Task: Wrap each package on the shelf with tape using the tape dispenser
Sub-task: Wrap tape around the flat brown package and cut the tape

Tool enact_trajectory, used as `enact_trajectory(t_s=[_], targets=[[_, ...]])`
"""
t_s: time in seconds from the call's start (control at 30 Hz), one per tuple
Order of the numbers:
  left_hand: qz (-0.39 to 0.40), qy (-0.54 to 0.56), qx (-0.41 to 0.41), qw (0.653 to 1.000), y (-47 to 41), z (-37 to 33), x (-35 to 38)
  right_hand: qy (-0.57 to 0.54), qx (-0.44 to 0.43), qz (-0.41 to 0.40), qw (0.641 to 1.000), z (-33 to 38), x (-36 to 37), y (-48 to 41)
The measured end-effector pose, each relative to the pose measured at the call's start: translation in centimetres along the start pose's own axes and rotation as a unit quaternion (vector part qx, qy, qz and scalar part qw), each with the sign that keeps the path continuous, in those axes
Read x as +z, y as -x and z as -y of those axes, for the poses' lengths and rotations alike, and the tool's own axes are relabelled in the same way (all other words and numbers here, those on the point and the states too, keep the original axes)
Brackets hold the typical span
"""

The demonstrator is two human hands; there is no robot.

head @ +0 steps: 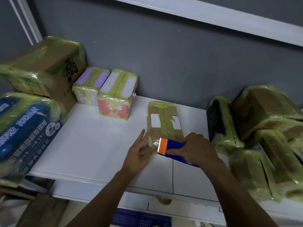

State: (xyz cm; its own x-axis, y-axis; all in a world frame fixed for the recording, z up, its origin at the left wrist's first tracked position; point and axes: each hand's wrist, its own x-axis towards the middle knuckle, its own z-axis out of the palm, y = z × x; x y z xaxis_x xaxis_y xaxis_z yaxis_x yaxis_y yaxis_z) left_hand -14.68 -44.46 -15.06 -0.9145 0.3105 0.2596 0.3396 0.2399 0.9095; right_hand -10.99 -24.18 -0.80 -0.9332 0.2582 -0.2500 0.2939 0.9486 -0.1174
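Head view. Package, flat, brown, banded in yellow tape, lies mid-shelf, its length running back to front. Right grip is clenched round the blue dispenser, whose orange toothed head sits at the package's near end. Left grip is released, fingers straight, tips touching the package's near-left corner beside that head. Wrapped boxes crowd the shelf's right and left edges. Two small parcels stand near the back-left corner.
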Motion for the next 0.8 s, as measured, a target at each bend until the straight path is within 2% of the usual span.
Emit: enact_trajectory(t_s=[0.1, 0.2, 0.3, 0.43, 0.6, 0.8], targets=[[0.048, -0.107, 0.111, 0.987, -0.8, 1.6, -1.3, -0.001, -0.008, -0.001, 1.0, -0.2, 0.0, -0.1], [0.036, -0.177, 0.126, 0.975, -1.9, 1.4, -2.1, -0.005, -0.012, 0.002, 1.0, -0.4, 0.3, -0.1], [0.041, -0.246, 0.177, 0.952, -2.5, 1.5, -2.5, -0.007, -0.011, -0.005, 1.0, -0.6, 0.4, 0.0], [0.062, -0.266, 0.167, 0.947, -2.4, 1.7, -2.9, -0.017, -0.007, 0.003, 1.0, -0.7, 0.0, 0.5], [0.078, -0.232, 0.111, 0.963, -2.4, 0.9, -2.3, 0.002, 0.014, -0.007, 1.0, -2.7, -1.3, 1.1], [0.139, -0.226, 0.147, 0.953, -1.9, 1.3, -1.6, -0.004, 0.016, -0.013, 1.0, -3.4, -1.5, 1.0]])
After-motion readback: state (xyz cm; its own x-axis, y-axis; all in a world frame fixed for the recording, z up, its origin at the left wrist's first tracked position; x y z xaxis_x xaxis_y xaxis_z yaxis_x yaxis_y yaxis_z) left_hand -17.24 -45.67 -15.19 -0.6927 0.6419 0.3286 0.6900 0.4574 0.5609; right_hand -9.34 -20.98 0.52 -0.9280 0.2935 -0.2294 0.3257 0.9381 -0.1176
